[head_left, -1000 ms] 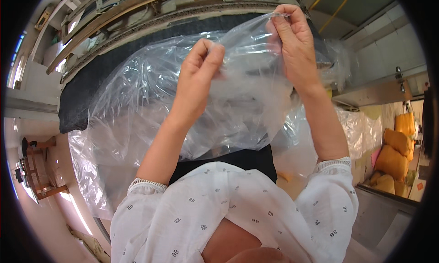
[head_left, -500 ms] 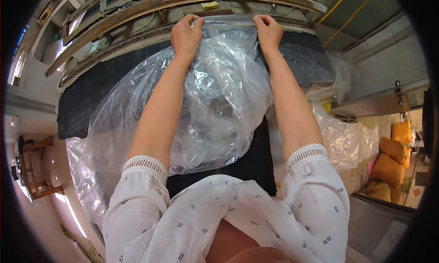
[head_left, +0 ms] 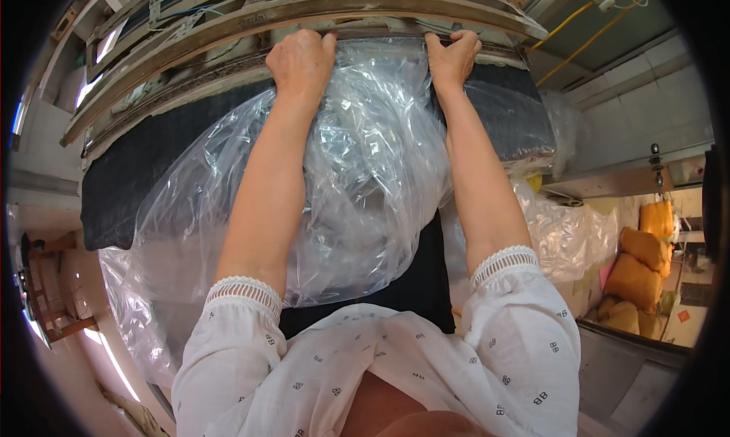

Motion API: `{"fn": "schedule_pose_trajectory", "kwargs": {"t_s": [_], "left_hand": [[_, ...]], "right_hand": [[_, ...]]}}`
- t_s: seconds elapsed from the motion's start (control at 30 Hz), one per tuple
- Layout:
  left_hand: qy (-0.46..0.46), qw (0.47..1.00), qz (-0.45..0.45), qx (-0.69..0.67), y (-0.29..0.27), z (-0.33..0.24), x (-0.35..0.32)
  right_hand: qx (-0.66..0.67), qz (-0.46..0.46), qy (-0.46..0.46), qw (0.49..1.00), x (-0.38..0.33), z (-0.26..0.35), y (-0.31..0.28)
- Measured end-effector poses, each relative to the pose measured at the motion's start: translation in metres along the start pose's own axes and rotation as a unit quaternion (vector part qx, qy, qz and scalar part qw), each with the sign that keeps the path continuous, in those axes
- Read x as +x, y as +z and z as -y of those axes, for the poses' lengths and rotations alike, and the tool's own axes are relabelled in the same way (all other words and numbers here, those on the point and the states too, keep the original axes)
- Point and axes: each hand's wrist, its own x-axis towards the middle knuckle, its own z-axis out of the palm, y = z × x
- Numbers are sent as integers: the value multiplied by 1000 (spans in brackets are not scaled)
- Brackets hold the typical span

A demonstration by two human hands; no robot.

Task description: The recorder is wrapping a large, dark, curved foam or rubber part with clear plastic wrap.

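Observation:
A large sheet of crinkled clear plastic film [head_left: 357, 156] spreads over a dark cloth-covered surface [head_left: 182, 137] and hangs toward me. My left hand [head_left: 301, 63] is closed at the film's far left corner, knuckles up and fingertips hidden. At the far right corner my right hand [head_left: 452, 58] has its thumb against the film and its other fingers curled beyond the edge, partly hidden. Between both hands the film's far edge lies fairly straight along a narrow dark strip [head_left: 380, 36]. Just beyond my fingers runs a long wooden bar [head_left: 319, 11].
Behind the bar stands a frame of slats and wires [head_left: 182, 26]. More clear film [head_left: 566, 232] hangs at the right, below a grey ledge [head_left: 608, 180]. Orange bundles [head_left: 637, 277] are piled at far right. A brown wooden stool-like frame [head_left: 57, 285] stands at far left.
Both hands have turned from a pinch on the film's edge to a curled pose at the strip. The wooden bar appears nearer my hands, and a yellow block behind it is out of sight.

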Motion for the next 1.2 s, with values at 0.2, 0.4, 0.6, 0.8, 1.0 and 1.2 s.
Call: {"fn": "schedule_pose_trajectory", "kwargs": {"t_s": [0.2, 0.4, 0.6, 0.8, 1.0, 1.2], "left_hand": [[31, 999, 32, -24, -11, 3, -5], [31, 998, 41, -25, -12, 4, -3], [34, 992, 73, -96, -14, 5, -6], [114, 888, -85, -436, -45, 3, -35], [67, 790, 15, -609, -99, -26, -111], [88, 781, 63, -615, -107, -38, -159]], "right_hand": [[4, -17, 3, 1000, 2, -7, 3], [136, -80, 9, 987, 11, -11, 4], [172, -106, 21, 979, 10, -7, 0], [413, 60, 41, 908, -43, 30, -83], [452, 276, 103, 842, -65, 21, -140], [498, 382, 60, 776, -38, 34, -180]]}}
